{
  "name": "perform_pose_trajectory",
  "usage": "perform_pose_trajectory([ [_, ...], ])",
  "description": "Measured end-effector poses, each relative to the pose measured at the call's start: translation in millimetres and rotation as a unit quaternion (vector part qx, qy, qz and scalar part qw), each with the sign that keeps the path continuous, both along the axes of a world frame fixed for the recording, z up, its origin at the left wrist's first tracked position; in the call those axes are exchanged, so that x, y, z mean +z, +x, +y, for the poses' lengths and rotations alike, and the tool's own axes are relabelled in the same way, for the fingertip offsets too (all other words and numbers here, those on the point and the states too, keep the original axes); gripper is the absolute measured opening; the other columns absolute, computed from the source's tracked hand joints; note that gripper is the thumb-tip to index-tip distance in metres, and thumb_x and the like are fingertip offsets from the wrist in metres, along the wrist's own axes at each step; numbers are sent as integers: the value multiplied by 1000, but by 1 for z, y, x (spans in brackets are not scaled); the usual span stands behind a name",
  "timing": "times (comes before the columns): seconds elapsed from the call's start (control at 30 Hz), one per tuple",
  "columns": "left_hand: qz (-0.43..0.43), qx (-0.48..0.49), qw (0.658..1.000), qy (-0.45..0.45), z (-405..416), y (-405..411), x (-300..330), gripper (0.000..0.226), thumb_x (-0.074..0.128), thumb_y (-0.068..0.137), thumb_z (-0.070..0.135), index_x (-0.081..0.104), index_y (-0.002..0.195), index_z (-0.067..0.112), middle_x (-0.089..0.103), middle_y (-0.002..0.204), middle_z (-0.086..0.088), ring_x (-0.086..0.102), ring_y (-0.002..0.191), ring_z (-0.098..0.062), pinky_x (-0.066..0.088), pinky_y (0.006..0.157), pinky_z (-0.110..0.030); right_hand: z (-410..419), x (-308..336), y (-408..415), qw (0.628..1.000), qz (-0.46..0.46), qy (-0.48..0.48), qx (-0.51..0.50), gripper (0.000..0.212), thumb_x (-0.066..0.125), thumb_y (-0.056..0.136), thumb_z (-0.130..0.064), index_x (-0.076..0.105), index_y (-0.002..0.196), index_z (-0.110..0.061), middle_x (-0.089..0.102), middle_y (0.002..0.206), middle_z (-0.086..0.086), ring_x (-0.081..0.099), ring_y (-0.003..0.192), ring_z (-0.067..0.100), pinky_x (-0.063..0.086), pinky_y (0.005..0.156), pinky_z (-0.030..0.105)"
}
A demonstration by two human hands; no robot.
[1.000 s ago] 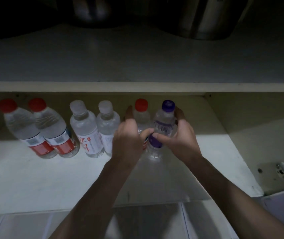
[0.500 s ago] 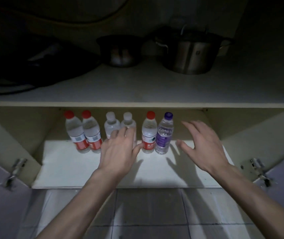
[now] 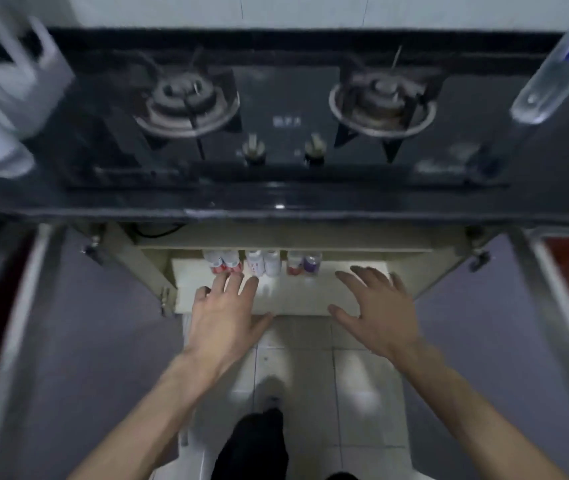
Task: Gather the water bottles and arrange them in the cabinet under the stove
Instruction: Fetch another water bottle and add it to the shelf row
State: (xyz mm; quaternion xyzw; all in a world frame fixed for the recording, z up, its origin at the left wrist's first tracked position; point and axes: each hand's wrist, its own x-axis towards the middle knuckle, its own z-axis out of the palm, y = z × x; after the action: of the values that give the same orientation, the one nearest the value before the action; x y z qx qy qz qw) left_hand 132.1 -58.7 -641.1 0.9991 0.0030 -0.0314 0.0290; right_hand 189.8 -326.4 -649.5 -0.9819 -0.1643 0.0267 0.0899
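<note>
With both palms down and fingers spread, my left hand (image 3: pixel 222 318) and right hand (image 3: pixel 375 311) hang in front of the open cabinet (image 3: pixel 151 271), released, gripping nothing. Left fingertips (image 3: pixel 222 277) sit just in front of the bottles in this view; can't tell if they touch. Right hand is apart from the bottles, over the right part of the white shelf (image 3: pixel 310 299).

Six water bottles (image 3: pixel 262 263) stand upright in a row at the back of that shelf, in three close pairs: two with red labels (image 3: pixel 222 265) on the left, two pale ones (image 3: pixel 264 263) in the middle, then a red-label one (image 3: pixel 294 265) touching a purple-label one (image 3: pixel 312 264). Their tops are hidden by the cabinet's upper edge.

Above, the black stove (image 3: pixel 286 98) has two burners and two knobs. On the counter far right stands one more clear bottle with a blue label (image 3: pixel 560 60), blurred. Far left is a blurred white object (image 3: pixel 2 95), can't identify. Both cabinet doors (image 3: pixel 79 341) swing open either side. Pale floor tiles (image 3: pixel 355 386) lie below, and my dark trouser leg (image 3: pixel 253 445) shows at the bottom.
</note>
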Motion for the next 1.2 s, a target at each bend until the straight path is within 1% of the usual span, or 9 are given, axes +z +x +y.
perform_pose_trajectory([
  [0.1, -17, -1, 1000, 1, 1, -31, 100, 70, 37, 92, 73, 58, 138, 24, 53, 155, 1, 46, 143, -27, 49, 99, -51, -1, 106, -29, 1000, -12, 14, -3, 63, 52, 87, -67, 58, 139, -32, 64, 138, -5, 57, 131, 26, 43, 113, 57],
  [0.27, -33, 14, 999, -6, 13, -65, 241, 70, 44, 86, 73, 59, 137, 27, 63, 134, 3, 57, 125, -25, 50, 89, -48, -8, 245, -65, 1000, -23, 15, -1, 66, 52, 85, -68, 63, 135, -27, 66, 134, -1, 62, 126, 29, 48, 105, 54],
  [0.33, -49, 19, 999, -1, 22, -77, 284, 67, 47, 85, 70, 62, 131, 24, 66, 130, 0, 59, 123, -29, 50, 86, -49, -15, 287, -74, 1000, -23, 7, -4, 69, 52, 81, -68, 64, 136, -27, 66, 136, -1, 61, 129, 29, 46, 109, 56],
  [0.43, -69, 29, 997, 17, 32, -91, 333, 76, 43, 87, 72, 61, 137, 18, 64, 138, -5, 56, 132, -33, 51, 91, -53, -26, 335, -84, 999, -38, -23, -13, 78, 47, 79, -72, 59, 145, -31, 62, 145, -2, 55, 139, 25, 37, 117, 60],
  [0.57, -94, 27, 995, 20, 34, -96, 357, 77, 48, 92, 73, 57, 144, 17, 63, 142, -6, 53, 136, -32, 52, 94, -55, -44, 372, -85, 997, -65, -20, -27, 82, 43, 81, -72, 53, 150, -30, 58, 149, -1, 50, 142, 25, 34, 119, 61],
  [0.7, -107, 23, 994, 9, 28, -96, 358, 75, 59, 92, 68, 56, 146, 16, 63, 142, -5, 52, 137, -31, 51, 96, -55, -48, 382, -88, 998, -41, -35, -40, 78, 55, 90, -67, 40, 158, -34, 46, 160, -4, 36, 152, 23, 23, 127, 58],
  [0.87, -101, 18, 995, -1, 28, -76, 357, 75, 63, 90, 66, 57, 145, 15, 64, 141, -6, 54, 136, -33, 52, 94, -57, -48, 387, -75, 997, -42, -38, -46, 77, 55, 90, -67, 40, 158, -34, 47, 158, -6, 37, 151, 21, 25, 126, 57],
  [1.03, -119, -20, 993, -16, 19, -28, 360, 73, 58, 93, 65, 56, 146, 16, 64, 140, -3, 55, 134, -29, 51, 101, -53, -54, 383, -48, 995, -61, -42, -71, 83, 37, 82, -74, 44, 154, -34, 50, 156, -4, 42, 148, 23, 30, 123, 59],
  [1.2, -148, -95, 984, -27, -6, 47, 379, 69, 60, 92, 65, 58, 143, 18, 65, 139, -2, 57, 133, -27, 51, 106, -49, -64, 388, -13, 990, -71, -35, -121, 76, 60, 85, -65, 48, 153, -31, 52, 154, -3, 43, 147, 23, 30, 122, 60],
])
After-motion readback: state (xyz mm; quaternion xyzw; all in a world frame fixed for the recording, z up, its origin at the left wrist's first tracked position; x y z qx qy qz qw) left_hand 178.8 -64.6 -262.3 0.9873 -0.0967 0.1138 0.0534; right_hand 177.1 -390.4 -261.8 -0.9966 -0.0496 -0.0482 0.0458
